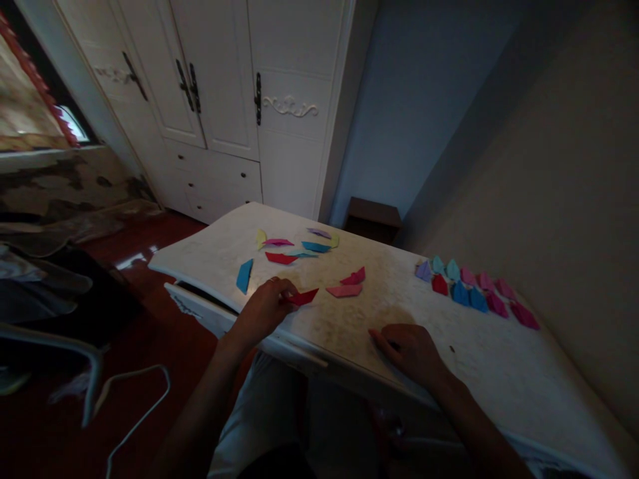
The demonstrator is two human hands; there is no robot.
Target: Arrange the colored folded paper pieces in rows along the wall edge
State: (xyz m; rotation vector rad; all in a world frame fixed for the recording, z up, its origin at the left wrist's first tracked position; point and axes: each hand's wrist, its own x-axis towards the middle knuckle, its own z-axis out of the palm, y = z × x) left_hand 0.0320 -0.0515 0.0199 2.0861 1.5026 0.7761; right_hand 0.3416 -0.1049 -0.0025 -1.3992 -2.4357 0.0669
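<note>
Between the thumb and fingers of my left hand [269, 303] is a red folded-paper boat [304, 297], held low over the table near its front edge. To its right lie a pink folded-paper piece [344, 291] and a darker pink one [354, 276], the two touching or nearly so. A blue folded piece [244, 275] lies to the left of my left hand. My right hand [407, 346] rests on the table by the front edge, its fingers curled in and nothing visible in them.
Farther back on the white table [210, 243] lie several flat paper pieces, among them a red one [280, 258] and a blue one [316, 247]. Rows of standing folded-paper pieces, including a blue one [460, 293], line the right side. A drawer [200, 307] sticks out at front left.
</note>
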